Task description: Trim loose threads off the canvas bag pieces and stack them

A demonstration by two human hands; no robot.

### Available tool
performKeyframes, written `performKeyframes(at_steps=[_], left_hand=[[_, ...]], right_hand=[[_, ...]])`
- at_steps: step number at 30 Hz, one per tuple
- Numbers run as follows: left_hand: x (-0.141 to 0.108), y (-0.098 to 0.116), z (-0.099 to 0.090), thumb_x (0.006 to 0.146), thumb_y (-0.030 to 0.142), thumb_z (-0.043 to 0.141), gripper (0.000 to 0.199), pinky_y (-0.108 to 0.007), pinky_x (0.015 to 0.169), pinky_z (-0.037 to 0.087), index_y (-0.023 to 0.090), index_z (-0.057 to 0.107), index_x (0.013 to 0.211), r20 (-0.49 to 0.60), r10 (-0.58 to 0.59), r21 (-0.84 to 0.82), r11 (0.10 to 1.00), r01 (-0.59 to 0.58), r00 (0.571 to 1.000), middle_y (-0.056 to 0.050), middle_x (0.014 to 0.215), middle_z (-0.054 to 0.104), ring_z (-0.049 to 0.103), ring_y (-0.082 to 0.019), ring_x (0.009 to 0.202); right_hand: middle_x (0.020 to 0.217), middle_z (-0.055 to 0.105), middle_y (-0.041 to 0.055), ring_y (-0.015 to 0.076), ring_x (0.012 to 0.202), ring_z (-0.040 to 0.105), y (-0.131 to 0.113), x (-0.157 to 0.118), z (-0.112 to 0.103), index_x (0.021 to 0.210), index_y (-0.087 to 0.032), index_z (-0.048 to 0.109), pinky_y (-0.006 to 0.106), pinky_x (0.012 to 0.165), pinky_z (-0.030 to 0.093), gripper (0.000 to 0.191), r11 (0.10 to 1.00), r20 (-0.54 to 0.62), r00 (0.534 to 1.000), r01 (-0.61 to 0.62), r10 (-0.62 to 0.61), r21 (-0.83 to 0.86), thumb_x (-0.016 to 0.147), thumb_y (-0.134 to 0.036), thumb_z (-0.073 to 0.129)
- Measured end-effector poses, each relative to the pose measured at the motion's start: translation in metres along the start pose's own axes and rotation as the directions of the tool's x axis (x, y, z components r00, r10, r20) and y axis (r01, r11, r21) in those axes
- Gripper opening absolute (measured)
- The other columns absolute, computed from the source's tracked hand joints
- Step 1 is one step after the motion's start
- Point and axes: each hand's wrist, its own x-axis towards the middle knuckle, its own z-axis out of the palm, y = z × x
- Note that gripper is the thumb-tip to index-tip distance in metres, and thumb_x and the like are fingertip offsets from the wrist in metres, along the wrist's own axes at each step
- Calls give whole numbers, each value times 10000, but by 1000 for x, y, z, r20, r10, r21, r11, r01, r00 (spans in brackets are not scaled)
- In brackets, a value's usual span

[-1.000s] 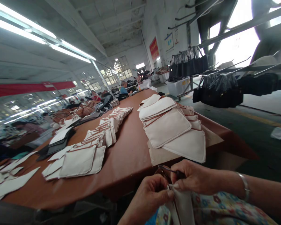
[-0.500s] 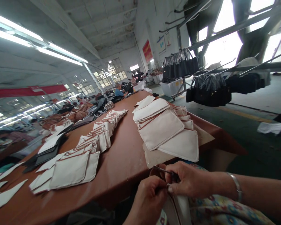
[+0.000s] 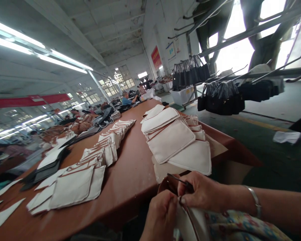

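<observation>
Over my lap, at the bottom edge of the table, a cream bag piece [image 3: 194,225] with a brown edge line hangs down from my fingers. My left hand [image 3: 160,212] is closed, pinching the top edge of this piece. My right hand [image 3: 202,191] is closed too; its thumb presses on the same edge, close to the left fingertips. A slim metal tool with a dark handle [image 3: 182,180] sticks out of the right fist, pointing left; its exact kind is unclear. Brown material [image 3: 167,185] shows behind the fingers.
A pile of cream bag pieces [image 3: 172,140] lies just beyond my hands on the brown table [image 3: 130,170]. Overlapping rows of similar pieces [image 3: 72,187] run along the left. Black handbags [image 3: 222,100] hang on a metal rack at right. A co-worker [image 3: 126,98] sits farther back.
The view has shifted slightly. Both hands stay together at the edge of the cream piece, and the tool remains in the right hand. The co-worker's arm is raised more.
</observation>
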Motion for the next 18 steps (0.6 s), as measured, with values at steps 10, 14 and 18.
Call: performKeyframes(at_steps=[10,14,18], left_hand=[[1,-11,2,782,675,566,524,-245,503,261,159,577,689,268,-311,-508,758,409,912,13,594,492,355,-104,529],[3,-5,2,731,626,688,508,-243,483,166,165,506,619,365,-241,-463,791,400,899,62,527,385,261,-69,491],[-2,8,-2,798,643,595,518,-241,487,171,150,532,652,260,-159,-272,934,230,952,60,563,353,257,-80,532]], right_hand=[[784,608,44,138,692,537,7,-21,-5,862,-155,629,249,599,358,121,653,117,753,627,-647,-424,827,-111,522],[773,577,51,168,641,439,14,-24,-13,953,-153,620,309,570,288,195,330,358,657,686,-663,-648,916,-185,431],[820,584,48,150,669,450,17,-27,-14,969,-147,607,289,596,316,175,441,324,690,686,-648,-579,938,-199,443]])
